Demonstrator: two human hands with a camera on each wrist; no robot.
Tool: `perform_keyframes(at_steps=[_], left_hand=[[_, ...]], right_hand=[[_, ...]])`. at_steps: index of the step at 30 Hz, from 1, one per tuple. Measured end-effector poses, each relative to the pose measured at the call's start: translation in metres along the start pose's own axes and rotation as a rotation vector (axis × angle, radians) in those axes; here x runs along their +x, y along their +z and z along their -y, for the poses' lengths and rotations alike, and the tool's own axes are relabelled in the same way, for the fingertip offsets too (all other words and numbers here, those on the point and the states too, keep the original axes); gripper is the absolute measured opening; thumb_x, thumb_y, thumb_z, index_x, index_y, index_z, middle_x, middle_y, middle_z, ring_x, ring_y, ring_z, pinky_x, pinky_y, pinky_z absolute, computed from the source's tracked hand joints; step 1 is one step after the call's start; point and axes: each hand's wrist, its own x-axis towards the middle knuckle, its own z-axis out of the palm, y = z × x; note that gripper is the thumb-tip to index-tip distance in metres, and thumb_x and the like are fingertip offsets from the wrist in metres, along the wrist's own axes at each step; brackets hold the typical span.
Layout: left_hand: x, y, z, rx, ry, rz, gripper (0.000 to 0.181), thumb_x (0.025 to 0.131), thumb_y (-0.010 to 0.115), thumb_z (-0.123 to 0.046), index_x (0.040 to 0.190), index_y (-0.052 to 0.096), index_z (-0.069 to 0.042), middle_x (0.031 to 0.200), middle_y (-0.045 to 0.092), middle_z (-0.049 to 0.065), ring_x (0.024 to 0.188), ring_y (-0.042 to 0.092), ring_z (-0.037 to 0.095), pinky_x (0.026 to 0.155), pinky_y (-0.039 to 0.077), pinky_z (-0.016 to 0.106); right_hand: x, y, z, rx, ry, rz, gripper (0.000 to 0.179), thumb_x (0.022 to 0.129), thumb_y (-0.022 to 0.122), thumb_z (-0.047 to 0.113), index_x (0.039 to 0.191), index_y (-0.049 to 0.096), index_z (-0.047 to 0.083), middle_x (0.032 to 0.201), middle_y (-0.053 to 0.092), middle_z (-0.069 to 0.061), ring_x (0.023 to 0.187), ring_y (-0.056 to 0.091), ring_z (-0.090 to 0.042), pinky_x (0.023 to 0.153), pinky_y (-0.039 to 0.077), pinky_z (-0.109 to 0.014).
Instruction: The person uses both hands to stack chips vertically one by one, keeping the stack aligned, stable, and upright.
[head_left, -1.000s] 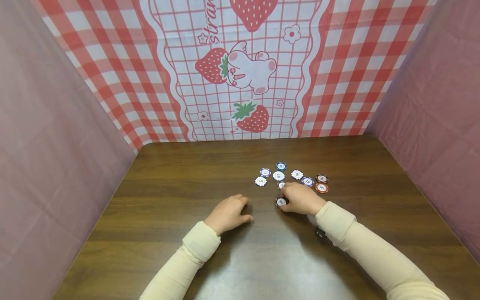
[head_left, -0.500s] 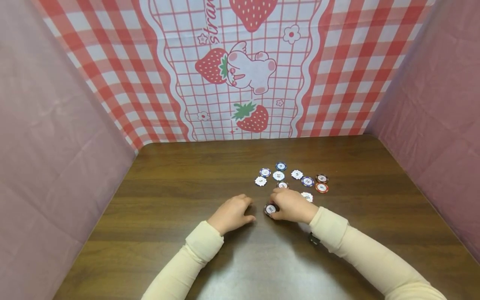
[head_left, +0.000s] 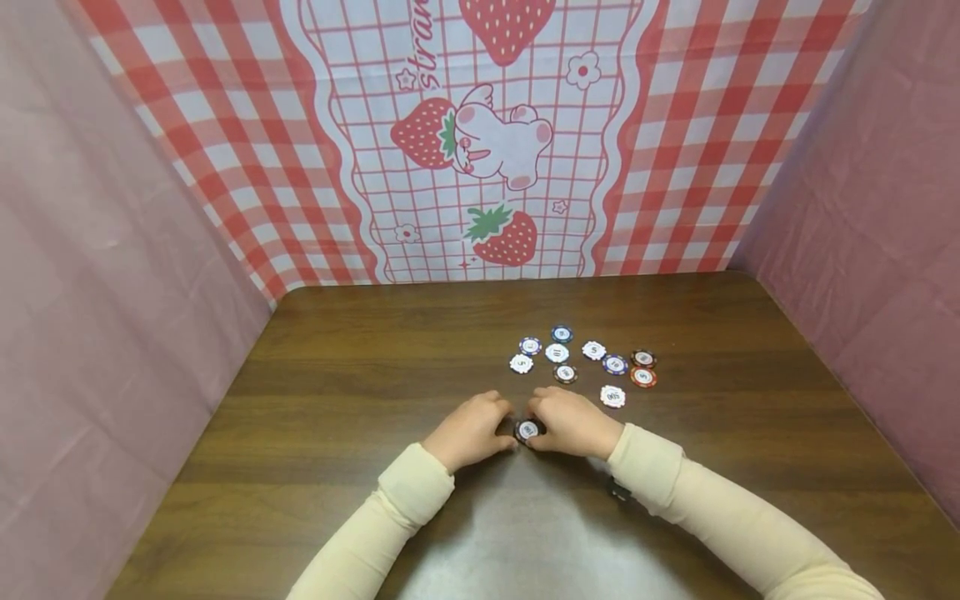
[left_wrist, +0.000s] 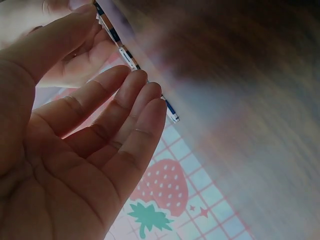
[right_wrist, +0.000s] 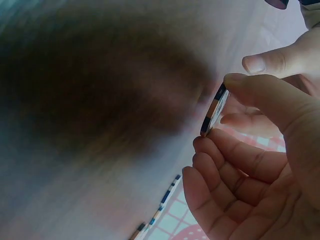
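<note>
Near the middle of the table, a black poker chip (head_left: 527, 430) with a white centre lies between my two hands. My right hand (head_left: 573, 423) pinches it, with the thumb at one edge and fingertips at the opposite edge. In the right wrist view the black-and-orange rim of the chip (right_wrist: 214, 111) shows edge-on between thumb and fingers. Close by on the other side, my left hand (head_left: 471, 429) rests with fingers loosely bent and thumb apart. The left wrist view shows nothing gripped in the left palm; whether its thumb touches the chip I cannot tell.
Behind the hands lie several loose poker chips, including a white chip (head_left: 612, 397), a brown chip (head_left: 566, 373), a red chip (head_left: 643, 377) and a dark blue chip (head_left: 562, 333). A strawberry-print cloth (head_left: 480, 167) hangs behind the wooden table (head_left: 337, 358).
My right hand has slid the black chip left and toward me, up to the left hand. The white chip it covered is now visible. My left hand has shifted slightly right.
</note>
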Motion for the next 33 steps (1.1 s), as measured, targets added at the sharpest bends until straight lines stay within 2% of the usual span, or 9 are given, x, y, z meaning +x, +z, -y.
perform_keyframes(at_steps=[21, 33], left_hand=[[-0.001, 0.005, -0.003, 0.028, 0.003, 0.014, 0.030, 0.074, 0.082, -0.030, 0.095, 0.071, -0.013, 0.089, 0.062, -0.001, 0.080, 0.058, 0.014, 0.076, 0.050, 0.030], [0.000, 0.007, -0.003, 0.030, 0.016, 0.008, 0.031, 0.073, 0.083, -0.030, 0.097, 0.071, -0.014, 0.090, 0.062, -0.001, 0.083, 0.059, 0.015, 0.078, 0.049, 0.029]], right_hand=[[0.003, 0.008, 0.010, 0.037, -0.035, -0.006, 0.021, 0.069, 0.082, 0.024, 0.079, 0.068, 0.012, 0.075, 0.056, 0.005, 0.068, 0.050, -0.010, 0.061, 0.044, -0.026], [0.004, 0.009, 0.009, 0.044, -0.045, 0.008, 0.020, 0.070, 0.081, 0.024, 0.081, 0.069, 0.013, 0.075, 0.056, 0.005, 0.069, 0.051, -0.011, 0.064, 0.044, -0.029]])
